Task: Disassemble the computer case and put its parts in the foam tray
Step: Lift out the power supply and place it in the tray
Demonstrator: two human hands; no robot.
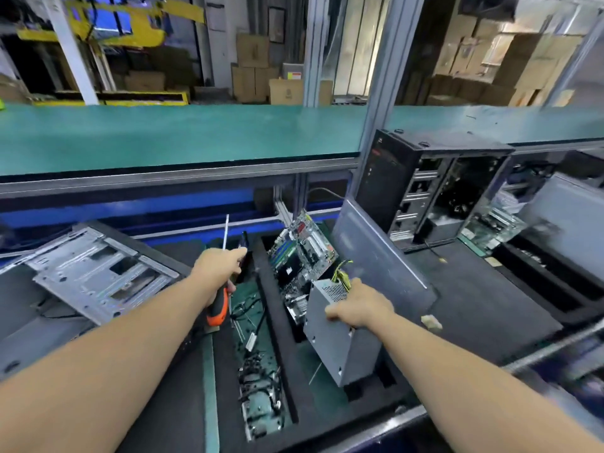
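Observation:
My right hand grips the top of a grey power supply with yellow wires, tilted over a slot of the black foam tray. My left hand grips an orange-handled screwdriver, its shaft pointing up, together with a small dark part. A green motherboard leans in the tray slot behind the power supply. The open black computer case stands upright at the back right. A grey side panel leans against it.
A bare metal chassis frame lies at the left. Loose cables and screws fill the narrow green-bottomed slot between my arms. A green shelf runs overhead at the back. Another foam tray with parts sits at the far right.

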